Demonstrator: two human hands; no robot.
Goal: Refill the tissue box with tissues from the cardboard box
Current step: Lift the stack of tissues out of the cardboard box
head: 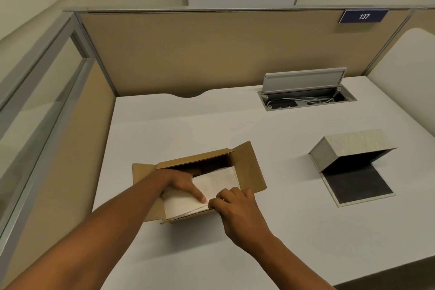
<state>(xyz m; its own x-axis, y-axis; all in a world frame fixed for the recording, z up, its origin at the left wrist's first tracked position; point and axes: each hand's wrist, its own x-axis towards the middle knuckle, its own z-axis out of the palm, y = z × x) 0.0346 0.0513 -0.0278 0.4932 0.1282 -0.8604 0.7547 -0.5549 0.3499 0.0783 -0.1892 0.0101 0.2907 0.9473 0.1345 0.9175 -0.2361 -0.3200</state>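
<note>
An open brown cardboard box [249,167] lies on the white desk at centre-left, its flaps spread. A stack of white tissues [219,181] sits inside it. My left hand [183,182] reaches into the box, thumb pressed on top of the stack and fingers hidden behind it. My right hand [235,207] is at the box's near right edge, fingers curled on the stack's near corner. The beige tissue box [353,143] stands to the right, tipped open, with its dark inside and flat bottom panel [355,186] showing.
A desk cable hatch [306,99] with a raised grey lid and wires is at the back right. Tan partition walls [188,54] close the desk at the back and left. The desk's front edge [376,271] runs at the lower right.
</note>
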